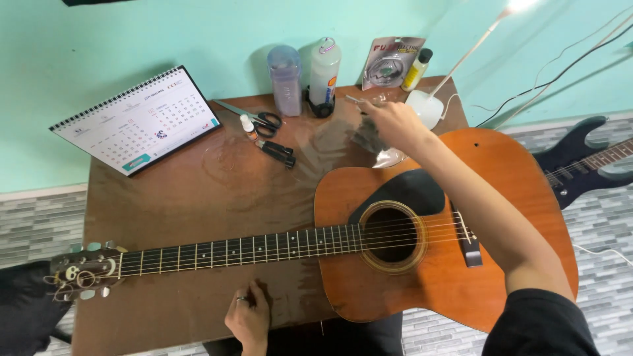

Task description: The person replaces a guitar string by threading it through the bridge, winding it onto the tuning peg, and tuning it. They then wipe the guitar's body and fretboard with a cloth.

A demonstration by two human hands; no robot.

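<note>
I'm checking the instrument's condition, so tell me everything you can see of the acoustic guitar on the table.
The acoustic guitar lies flat, face up, across the brown table, its body overhanging the table's right edge. Its top looks like orange-brown wood, with a black pickguard, round soundhole and dark bridge. The dark fretted neck runs left to a headstock with pale tuners and curling string ends. The strings are on. The right forearm crosses above the body; the left hand rests on the table just below the neck.

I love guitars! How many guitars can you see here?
2. An orange acoustic guitar lies across the brown table. A dark electric guitar lies on the floor at the right, only partly in view. More could be out of frame.
</note>
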